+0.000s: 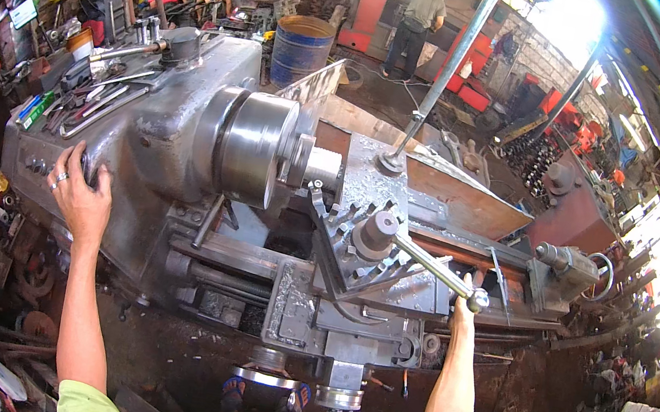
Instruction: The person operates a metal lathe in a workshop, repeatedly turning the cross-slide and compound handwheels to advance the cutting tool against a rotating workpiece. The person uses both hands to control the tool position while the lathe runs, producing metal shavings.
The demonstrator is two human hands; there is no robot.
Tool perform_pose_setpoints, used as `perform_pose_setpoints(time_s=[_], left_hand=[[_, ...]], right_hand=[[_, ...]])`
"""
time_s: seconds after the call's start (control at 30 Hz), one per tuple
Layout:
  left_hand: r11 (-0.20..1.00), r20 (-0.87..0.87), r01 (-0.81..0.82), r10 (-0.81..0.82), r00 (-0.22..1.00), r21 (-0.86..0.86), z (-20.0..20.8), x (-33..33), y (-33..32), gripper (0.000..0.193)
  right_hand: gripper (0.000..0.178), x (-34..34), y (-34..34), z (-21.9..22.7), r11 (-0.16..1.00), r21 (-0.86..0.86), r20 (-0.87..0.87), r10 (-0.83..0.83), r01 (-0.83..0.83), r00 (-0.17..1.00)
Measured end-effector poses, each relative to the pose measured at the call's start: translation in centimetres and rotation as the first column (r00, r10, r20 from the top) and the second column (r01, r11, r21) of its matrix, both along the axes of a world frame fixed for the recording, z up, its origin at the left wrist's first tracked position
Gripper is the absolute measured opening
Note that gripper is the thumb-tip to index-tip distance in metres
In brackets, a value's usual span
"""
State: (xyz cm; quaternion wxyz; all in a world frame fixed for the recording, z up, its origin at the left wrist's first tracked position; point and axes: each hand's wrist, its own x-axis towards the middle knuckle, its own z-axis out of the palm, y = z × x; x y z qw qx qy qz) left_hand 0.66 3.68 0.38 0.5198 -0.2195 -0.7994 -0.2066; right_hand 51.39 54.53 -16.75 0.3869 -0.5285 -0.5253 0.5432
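Observation:
A large grey metal lathe (pixel 163 126) stands in front of me. My left hand (pixel 81 199) rests against the front of its headstock, fingers spread and a ring on one of them. The round chuck (pixel 253 148) grips a shiny workpiece (pixel 324 168) with a threaded-looking surface. Right of it stands the tool post (pixel 373 234), its long lever (pixel 432 264) ending in a ball knob (pixel 479 301). My right hand (pixel 467 288) is beside that knob, at the right end of the slide; the lever and knob hide most of its fingers. Metal chips (pixel 298 308) lie on the carriage.
Wrenches and hex keys (pixel 111 101) lie on the headstock. The tailstock (pixel 559 274) sits at the bed's right end. Behind the lathe are a blue drum (pixel 302 53), a slanted metal post (pixel 459 55) and a standing person (pixel 416 27). Two people sit farther left. Scrap clutters both sides.

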Motion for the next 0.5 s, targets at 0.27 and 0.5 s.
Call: perform_pose_setpoints(time_s=[0.27,0.5], left_hand=[[0.99,0.152,0.116,-0.103,0.983,-0.081,1.1,0.2,-2.2,0.054],[0.987,0.099,0.152,-0.147,0.984,-0.047,0.3,-0.4,-2.1,0.053]], right_hand=[[0.038,5.4,-14.8,1.8,0.966,0.258,0.357,-0.063,-0.034,0.932],[0.044,7.4,-35.4,0.6,0.911,-0.276,0.463,0.405,-0.306,0.788]])
